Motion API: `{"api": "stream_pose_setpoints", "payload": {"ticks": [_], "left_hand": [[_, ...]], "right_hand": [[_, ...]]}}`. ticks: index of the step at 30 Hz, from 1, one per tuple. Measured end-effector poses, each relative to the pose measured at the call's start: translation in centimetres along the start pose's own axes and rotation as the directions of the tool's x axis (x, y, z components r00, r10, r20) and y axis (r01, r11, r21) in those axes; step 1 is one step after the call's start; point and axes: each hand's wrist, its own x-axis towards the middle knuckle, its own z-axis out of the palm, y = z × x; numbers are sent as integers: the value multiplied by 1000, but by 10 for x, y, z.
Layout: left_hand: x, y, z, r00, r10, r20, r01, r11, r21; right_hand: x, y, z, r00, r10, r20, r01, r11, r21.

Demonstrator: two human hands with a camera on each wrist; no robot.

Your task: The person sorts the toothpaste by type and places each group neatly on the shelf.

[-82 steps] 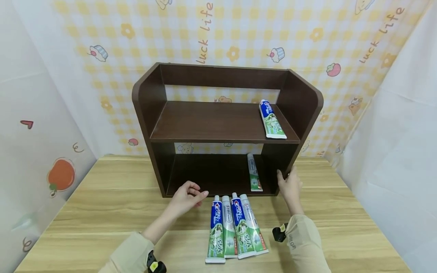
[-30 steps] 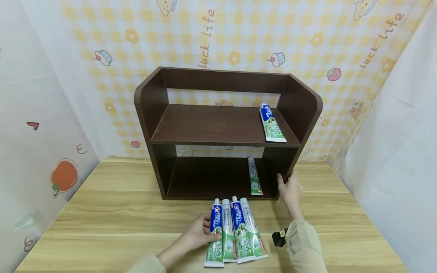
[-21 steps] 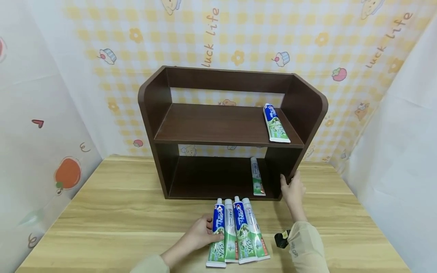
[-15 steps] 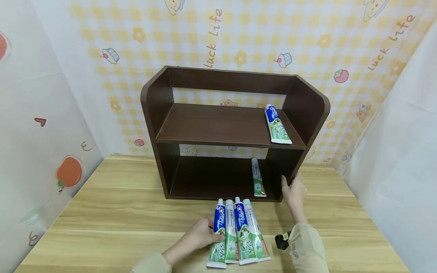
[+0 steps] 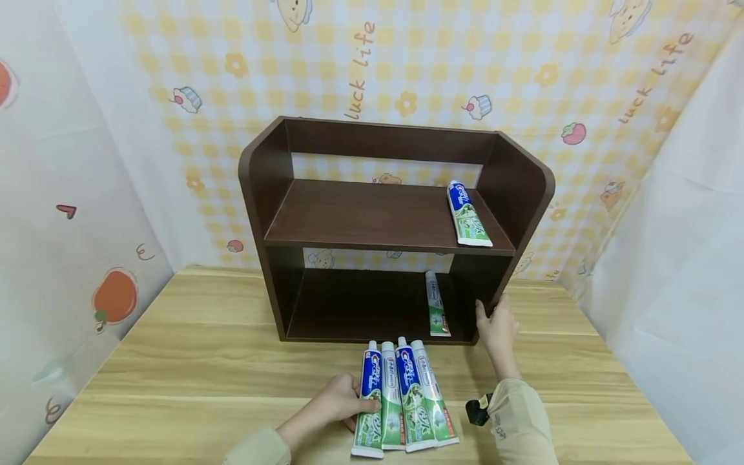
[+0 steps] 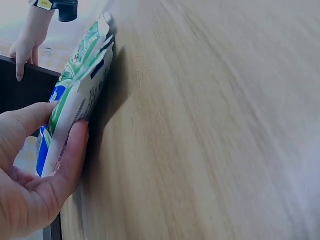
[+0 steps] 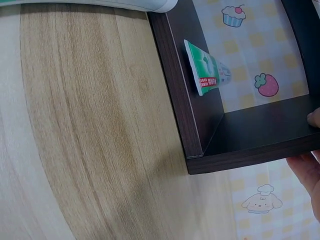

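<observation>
My left hand (image 5: 337, 400) pinches the leftmost toothpaste tube (image 5: 371, 382), blue and green, with the thumb across its printed face and a finger against its white back; whether this tube is clear of the table (image 5: 221, 368), I cannot tell. It is first in a fan of four, caps pointing toward the dark brown shelf unit (image 5: 258, 187). To its right, in order, lie a silver-and-green tube (image 5: 392, 400), a middle blue-and-green tube (image 5: 414, 403) and an outermost silver-and-green tube (image 5: 433, 394), their lower ends spread wider than their caps. My right hand (image 5: 498, 326) grips the right side panel (image 5: 526, 194) low at its front edge, thumb on the inner face, fingers outside. On the upper shelf (image 5: 354, 216), toward the right, lies a blue-and-green tube (image 5: 468, 214), its flat end at the front edge; on the lower shelf (image 5: 354, 307), also at right, lies a silver-and-green tube (image 5: 437, 305), cap to the rear. A yellow checked backdrop (image 5: 325, 71) hangs behind.
</observation>
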Motion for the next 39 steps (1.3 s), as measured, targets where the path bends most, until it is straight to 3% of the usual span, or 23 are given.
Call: {"api": "stream_pose_setpoints", "payload": {"ticks": [7, 29, 39], "left_hand": [[-6, 2, -2, 1000, 21, -7, -21, 999, -26], [-24, 33, -10, 997, 78, 25, -77, 996, -51], [-31, 53, -20, 993, 115, 27, -114, 992, -55]], "right_hand": [[-1, 0, 2, 1000, 1, 1, -1, 1000, 12], [-1, -1, 2, 1000, -3, -3, 3, 1000, 13], [-1, -1, 1, 1000, -8, -13, 8, 1000, 16]]}}
